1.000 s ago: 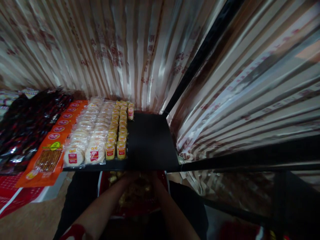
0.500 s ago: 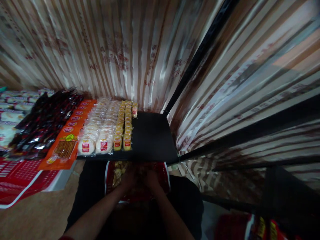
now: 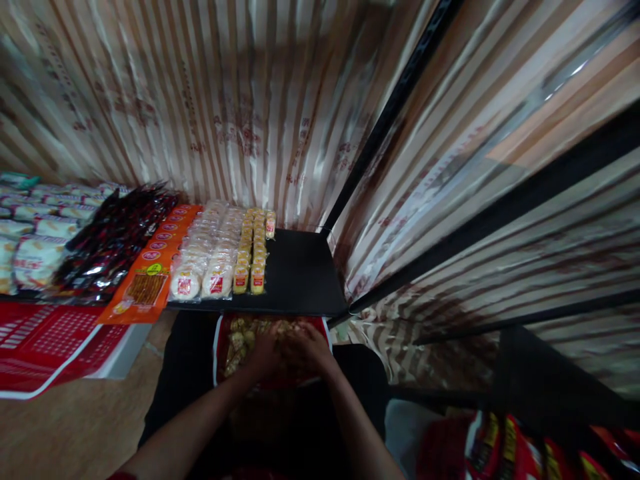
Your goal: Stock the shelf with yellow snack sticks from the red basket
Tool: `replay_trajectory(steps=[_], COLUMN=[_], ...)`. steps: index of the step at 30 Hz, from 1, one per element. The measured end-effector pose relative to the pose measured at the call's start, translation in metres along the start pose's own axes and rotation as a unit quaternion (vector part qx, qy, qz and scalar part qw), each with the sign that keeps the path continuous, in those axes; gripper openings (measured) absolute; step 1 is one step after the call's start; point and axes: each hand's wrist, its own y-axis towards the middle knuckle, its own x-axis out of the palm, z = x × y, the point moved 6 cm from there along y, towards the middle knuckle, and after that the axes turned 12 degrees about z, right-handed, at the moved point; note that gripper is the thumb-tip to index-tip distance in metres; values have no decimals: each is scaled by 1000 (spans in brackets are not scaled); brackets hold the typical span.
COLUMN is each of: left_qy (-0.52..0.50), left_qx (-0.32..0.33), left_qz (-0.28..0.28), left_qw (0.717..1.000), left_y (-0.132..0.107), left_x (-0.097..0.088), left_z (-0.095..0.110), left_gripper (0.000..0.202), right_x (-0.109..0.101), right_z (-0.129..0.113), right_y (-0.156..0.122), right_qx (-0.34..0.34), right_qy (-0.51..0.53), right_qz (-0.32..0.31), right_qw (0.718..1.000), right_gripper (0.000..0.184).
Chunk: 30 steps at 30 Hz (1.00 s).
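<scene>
Using left grip (image 3: pixel 265 349) and right grip (image 3: pixel 311 345) gently, I'd avoid crushing golden packets (image 3: pixel 239 339) around both, red basket (image 3: pixel 216 357) enclosing them; cannot tell whether either clasps anything.

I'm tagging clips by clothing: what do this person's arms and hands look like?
The left forearm and right forearm are bare, and no gloves show on the left hand or right hand. A red sliver, likely a sleeve, edges the left forearm.
</scene>
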Motion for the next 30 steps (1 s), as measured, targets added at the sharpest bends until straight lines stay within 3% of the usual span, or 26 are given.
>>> replay_trajectory(steps=[2, 5, 9, 13, 20, 24, 30], left_qy=[-36, -70, -93, -129, -187, -207, -142], left_qx=[30, 61, 18, -16, 17, 56, 55], left_qz=[15, 15, 70, 103, 169, 178, 166], left_qw=[999, 996, 993, 986, 968, 960, 974], left_y=[1, 1, 6, 10, 16, 21, 29], left_x=[-5, -9, -17, -25, -39, -43, -49], left_z=[12, 26, 28, 30, 42, 51, 62], left_gripper=[57, 45, 24, 18, 14, 14, 19], right_x=[-3, -3, -3, 0, -5, -12, -15], right_z=[-8, -21, -31, -37, -52, -60, -64], right_y=[-1, -4, -9, -11, -12, -12, -11], right_qx=[23, 68, 142, 167, 160, 126, 75], right_qy=[43, 83, 143, 210, 335, 340, 311], right_qz=[-10, -42, -65, -81, -88, -76, -71], right_qw=[999, 993, 977, 960, 924, 929, 945], right_gripper=[47, 52, 56, 59, 49, 33, 46])
